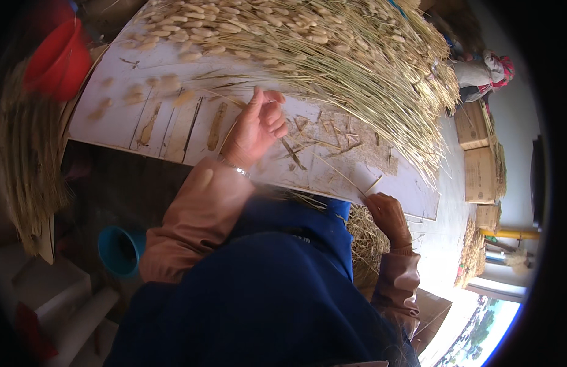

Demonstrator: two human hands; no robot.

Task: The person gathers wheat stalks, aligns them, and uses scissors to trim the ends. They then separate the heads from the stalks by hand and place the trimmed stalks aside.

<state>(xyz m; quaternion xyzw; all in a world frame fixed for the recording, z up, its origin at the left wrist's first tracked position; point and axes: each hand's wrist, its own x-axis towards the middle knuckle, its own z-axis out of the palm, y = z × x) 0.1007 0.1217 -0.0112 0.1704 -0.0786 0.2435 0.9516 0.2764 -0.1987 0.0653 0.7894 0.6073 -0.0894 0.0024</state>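
Observation:
A large heap of dried bunny-tail grass [338, 69] lies across the far side of the white table [311, 183], fluffy heads to the left and cut stems to the right. My left hand [260, 124] is over the table's middle, fingers curled and thumb raised. Whether a stem is within its fingers is unclear. At the table's near right edge, my right hand [388, 214] pinches thin dried grass stems [340, 174] that slant up toward the left hand. Blurred fluffy heads [161, 85] show left of my left hand. Leaf scraps [338, 133] litter the tabletop.
A red bucket [58, 64] stands beyond the table's left end, above a bundle of dried stems [26, 169]. A blue bucket [120, 250] is lower left. Straw debris [368, 238] lies below the near edge. Cardboard boxes [478, 174] line the right wall.

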